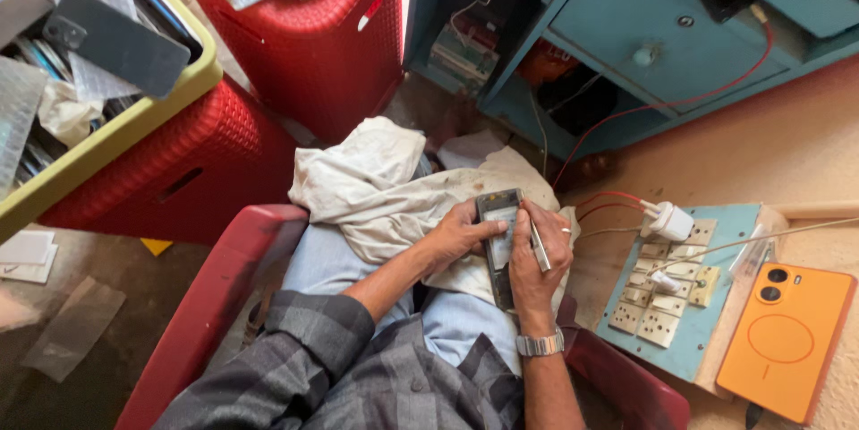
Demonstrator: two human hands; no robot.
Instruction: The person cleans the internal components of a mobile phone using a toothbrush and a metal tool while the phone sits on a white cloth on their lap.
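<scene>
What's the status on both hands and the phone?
Left hand grips the dark opened phone over the white cloth on the lap. Right hand steadies it, holding a thin metal tool. Nothing obstructing.

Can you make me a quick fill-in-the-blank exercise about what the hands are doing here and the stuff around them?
1. The left hand and right hand hold a dark ____ over a white cloth.
2. The right hand also grips a thin metal ____.
3. The right wrist wears a silver ____.
4. The phone lying by the socket board is coloured ____.

Missing words: phone; tool; watch; orange
</scene>
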